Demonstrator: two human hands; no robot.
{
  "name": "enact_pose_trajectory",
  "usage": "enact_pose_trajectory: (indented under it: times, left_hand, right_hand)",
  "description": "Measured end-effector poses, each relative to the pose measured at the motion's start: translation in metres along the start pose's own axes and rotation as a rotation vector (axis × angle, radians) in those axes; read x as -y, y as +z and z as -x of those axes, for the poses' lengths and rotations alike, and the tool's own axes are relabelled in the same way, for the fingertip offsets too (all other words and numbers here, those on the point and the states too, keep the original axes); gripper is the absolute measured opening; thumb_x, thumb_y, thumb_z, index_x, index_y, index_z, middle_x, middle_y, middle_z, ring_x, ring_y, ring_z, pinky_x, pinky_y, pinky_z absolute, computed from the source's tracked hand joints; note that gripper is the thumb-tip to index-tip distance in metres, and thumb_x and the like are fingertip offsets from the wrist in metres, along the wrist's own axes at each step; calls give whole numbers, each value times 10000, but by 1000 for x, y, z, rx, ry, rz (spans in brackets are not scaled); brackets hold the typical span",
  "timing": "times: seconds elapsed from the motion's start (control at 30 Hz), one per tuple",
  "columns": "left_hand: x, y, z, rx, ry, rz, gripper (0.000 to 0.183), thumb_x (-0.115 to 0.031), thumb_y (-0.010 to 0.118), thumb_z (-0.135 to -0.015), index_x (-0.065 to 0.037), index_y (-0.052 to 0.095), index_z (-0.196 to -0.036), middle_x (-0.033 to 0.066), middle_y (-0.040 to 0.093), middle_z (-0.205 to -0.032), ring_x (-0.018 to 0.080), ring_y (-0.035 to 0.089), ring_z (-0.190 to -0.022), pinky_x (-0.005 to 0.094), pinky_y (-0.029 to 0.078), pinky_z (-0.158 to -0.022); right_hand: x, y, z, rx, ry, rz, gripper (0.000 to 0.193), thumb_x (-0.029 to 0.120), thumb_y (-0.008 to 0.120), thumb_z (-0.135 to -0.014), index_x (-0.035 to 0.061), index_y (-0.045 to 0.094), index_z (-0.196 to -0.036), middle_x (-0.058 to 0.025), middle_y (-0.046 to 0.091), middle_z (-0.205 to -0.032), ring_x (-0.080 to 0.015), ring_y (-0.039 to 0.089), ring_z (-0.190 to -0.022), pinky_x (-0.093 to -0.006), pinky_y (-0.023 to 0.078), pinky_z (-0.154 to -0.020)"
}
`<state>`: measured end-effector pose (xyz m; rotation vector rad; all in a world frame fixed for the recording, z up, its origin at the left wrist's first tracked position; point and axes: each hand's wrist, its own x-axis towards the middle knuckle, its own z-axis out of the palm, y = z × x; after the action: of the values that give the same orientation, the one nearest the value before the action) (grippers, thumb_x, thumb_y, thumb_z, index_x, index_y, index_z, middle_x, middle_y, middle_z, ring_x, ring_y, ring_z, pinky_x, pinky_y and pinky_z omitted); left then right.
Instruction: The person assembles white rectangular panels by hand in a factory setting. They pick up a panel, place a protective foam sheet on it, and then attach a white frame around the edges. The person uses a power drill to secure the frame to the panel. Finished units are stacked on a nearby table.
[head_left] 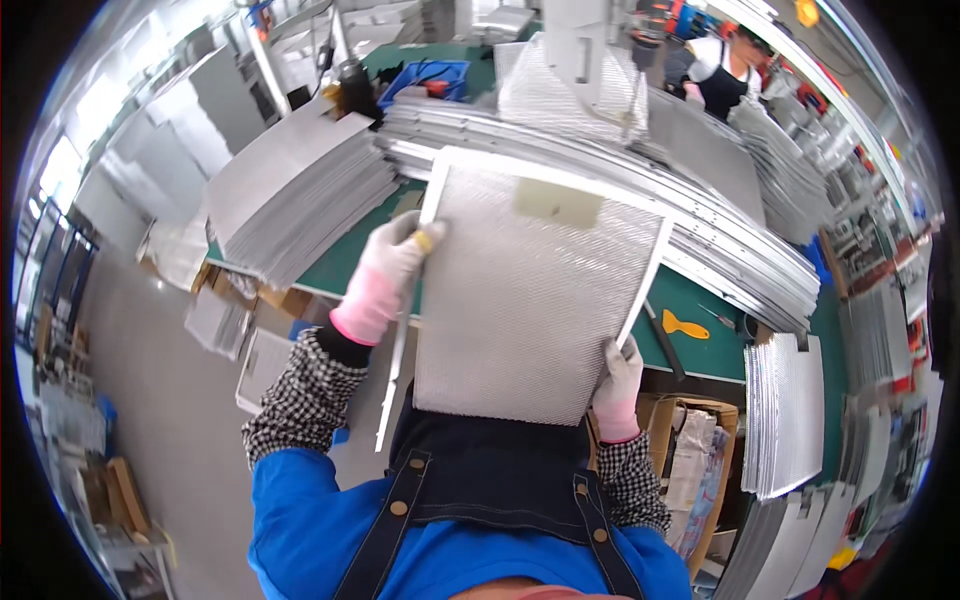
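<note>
A silver mesh panel (520,300) is held up in front of me, with white metal edging along its top and right side. A pale rectangular patch (557,204) lies near its top edge. My left hand (388,262), in a white and pink glove, is closed round the long metal strip (394,385) at the panel's left side. Below that hand the strip stands apart from the panel and hangs past the table edge. My right hand (617,388), gloved alike, grips the panel's lower right edge; its fingertips are partly hidden.
Stacked sheets (300,190) stand at the left of the green table (345,245). Metal profiles (720,240) lie across behind the panel. A yellow scraper (685,325) and a black-handled tool (664,342) lie right. Below is an open cardboard box (728,425). A co-worker (725,78) stands far right.
</note>
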<state>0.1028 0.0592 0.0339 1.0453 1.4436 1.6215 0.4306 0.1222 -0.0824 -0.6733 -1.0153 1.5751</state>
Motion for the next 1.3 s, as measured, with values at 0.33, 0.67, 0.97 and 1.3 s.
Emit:
enact_pose_trajectory:
  times: [0.33, 0.67, 0.97, 1.3]
  left_hand:
    - [52, 18, 45, 17, -174, 216, 355, -198, 637, -992, 73, 581, -1215, 58, 640, -1044, 103, 582, -941, 253, 469, -858]
    - [51, 5, -4, 230, -158, 414, 497, -219, 635, -988, 72, 486, -1363, 133, 620, -1237, 186, 612, -1111, 299, 477, -1001]
    - [55, 20, -14, 85, -129, 290, 386, -209, 599, -1017, 88, 563, -1260, 87, 649, -1103, 136, 623, -974, 260, 490, -898]
    - [43, 27, 24, 136, -177, 264, 414, -254, 529, -1043, 73, 550, -1298, 76, 635, -1123, 116, 571, -1025, 278, 457, -932]
  right_hand:
    - [21, 0, 6, -77, 20, 134, 420, 271, 602, -990, -53, 551, -1252, -113, 655, -1152, -168, 620, -1027, -325, 482, -927]
    - [28, 9, 6, 38, 35, 83, 387, 188, 549, -1017, -46, 487, -1319, -120, 622, -1233, -173, 602, -1089, -325, 465, -983]
    - [22, 19, 1, -54, -79, 76, 320, 131, 561, -1004, -58, 540, -1261, -117, 649, -1181, -163, 610, -1061, -312, 467, -963]
    - [38, 15, -6, -136, -55, 326, 472, 307, 560, -994, -76, 537, -1269, -103, 628, -1165, -188, 589, -1029, -317, 431, -955]
